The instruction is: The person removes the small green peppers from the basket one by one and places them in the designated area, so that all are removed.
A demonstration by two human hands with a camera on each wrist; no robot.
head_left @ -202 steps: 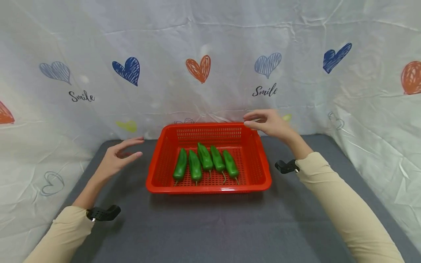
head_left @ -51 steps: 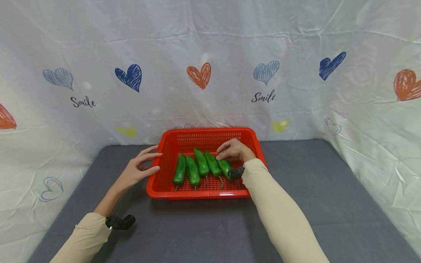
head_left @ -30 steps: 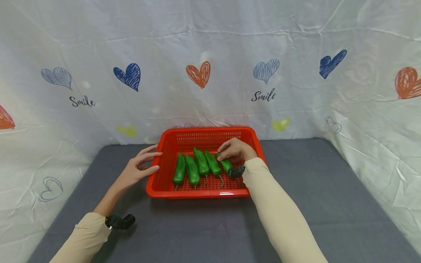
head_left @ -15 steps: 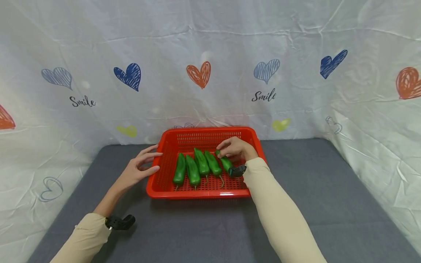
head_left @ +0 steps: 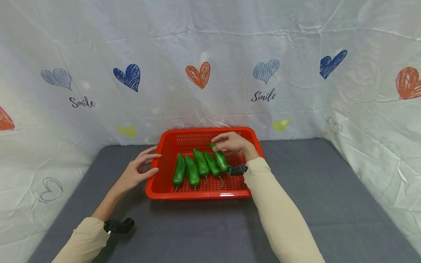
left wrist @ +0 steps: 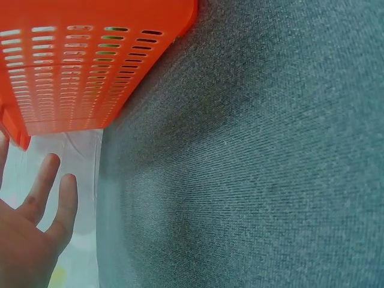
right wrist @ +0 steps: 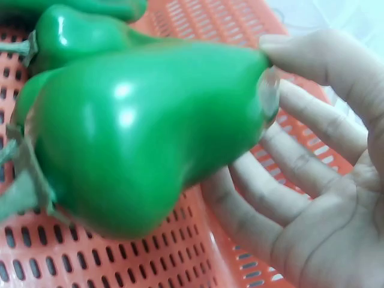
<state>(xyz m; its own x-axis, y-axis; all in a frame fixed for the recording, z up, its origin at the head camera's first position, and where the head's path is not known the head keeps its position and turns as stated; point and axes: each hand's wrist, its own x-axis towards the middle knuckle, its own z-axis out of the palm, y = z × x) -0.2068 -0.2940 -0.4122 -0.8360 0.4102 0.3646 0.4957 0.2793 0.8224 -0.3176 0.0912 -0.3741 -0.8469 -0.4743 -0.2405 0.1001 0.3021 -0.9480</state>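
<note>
A red plastic basket with slotted walls sits on the dark table, holding a row of green chili peppers. My right hand is over the basket's right half and pinches the rightmost green chili pepper by its narrow tip between thumb and fingers. In the right wrist view this pepper slants, stem end toward the left, overlapping its neighbours. My left hand is at the basket's left rim, fingers spread and fingertips right at the edge. The left wrist view shows the basket's outer wall beside those fingers.
Grey cloth covers the table. Behind it hangs a white curtain printed with hearts and the word Smile. Each wrist wears a black strap with a camera mount.
My right hand came from the basket's right rim to the rightmost pepper, took its tip, and now has it raised and shifted left toward its neighbour. My left hand came to the left rim.
</note>
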